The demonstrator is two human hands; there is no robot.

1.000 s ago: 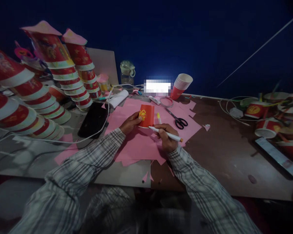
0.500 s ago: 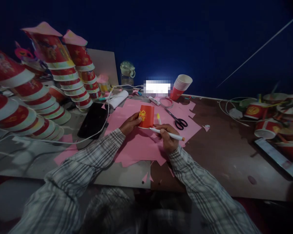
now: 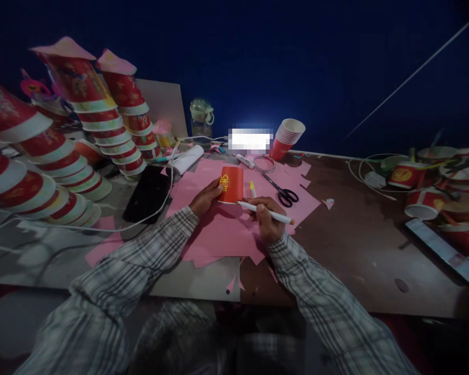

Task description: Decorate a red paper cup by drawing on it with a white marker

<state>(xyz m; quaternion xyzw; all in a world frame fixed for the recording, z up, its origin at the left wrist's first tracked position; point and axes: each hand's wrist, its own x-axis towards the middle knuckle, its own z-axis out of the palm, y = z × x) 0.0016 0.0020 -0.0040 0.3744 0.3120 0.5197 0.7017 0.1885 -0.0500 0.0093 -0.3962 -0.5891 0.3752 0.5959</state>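
As left hand [image 3: 206, 198] holds cup [image 3: 233, 184], right hand [image 3: 269, 221] — marker [image 3: 282, 217], slanted

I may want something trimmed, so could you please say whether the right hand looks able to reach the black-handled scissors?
Probably yes: the black-handled scissors lie uncovered just beyond the right hand, though the white marker it grips would likely need setting down first.

A red paper cup [image 3: 234, 183], marked with yellow lines, is held nearly upright over the surface [image 3: 344, 260], between its front and back edges. A slim white marker [image 3: 275, 214] with an orange end is held slantwise, its tip by the cup's lower right edge; contact cannot be made out.
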